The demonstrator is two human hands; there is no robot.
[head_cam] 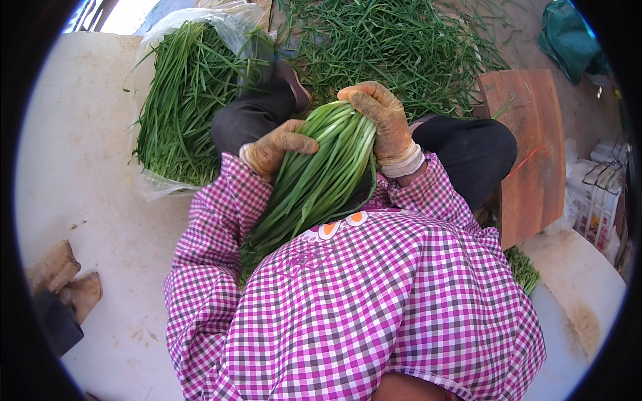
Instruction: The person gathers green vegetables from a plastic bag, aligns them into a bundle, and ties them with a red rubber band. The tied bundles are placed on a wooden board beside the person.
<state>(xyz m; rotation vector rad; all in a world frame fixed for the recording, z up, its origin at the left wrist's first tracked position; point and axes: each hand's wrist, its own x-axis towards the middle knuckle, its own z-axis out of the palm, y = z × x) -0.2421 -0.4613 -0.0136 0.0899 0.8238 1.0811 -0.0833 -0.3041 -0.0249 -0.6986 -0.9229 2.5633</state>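
A thick bundle of long green chives (pixel 326 165) lies between my gloved hands, over my lap. My left hand (pixel 282 146) grips its left side, thumb laid across the leaves. At the pale stem ends, my right hand (pixel 379 113) curls over the top and right side of the bundle. The leaves run down to the lower left, where the checked smock hides part of them. Both gloves are stained yellow-brown.
A clear plastic bag (pixel 165 183) packed with chives (pixel 185 110) stands at my left knee. Loose green leaves (pixel 381 50) cover the ground ahead. At right are a curved wooden board (pixel 531 155), a white bundle with writing (pixel 597 200) and a dark green bag (pixel 572 40). Broken wood pieces (pixel 80 295) lie far left.
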